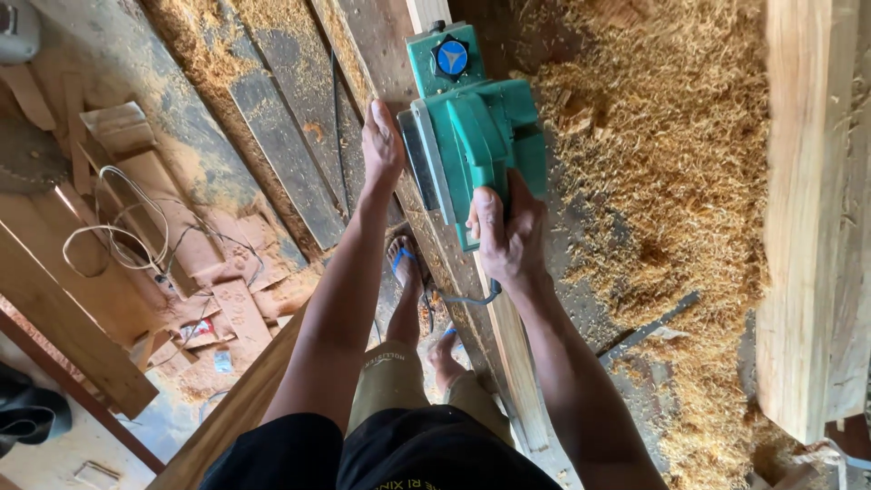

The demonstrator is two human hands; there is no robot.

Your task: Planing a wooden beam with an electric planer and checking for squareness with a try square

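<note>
A green electric planer (pixel 476 127) rests on a narrow pale wooden plank (pixel 513 354) that runs from near my body toward the top of the view. My right hand (pixel 506 238) is closed around the planer's rear handle. My left hand (pixel 383 145) presses flat against the planer's left side, fingers together, next to its metal base. A blue cord (pixel 467 298) hangs below the right hand. My feet in sandals (pixel 406 268) stand on the floor under the plank.
A thick heap of wood shavings (pixel 671 181) covers the floor to the right. A large pale timber beam (pixel 812 227) lies along the right edge. Dark boards (pixel 290 154), offcuts and a loose white cable (pixel 118 231) lie at left.
</note>
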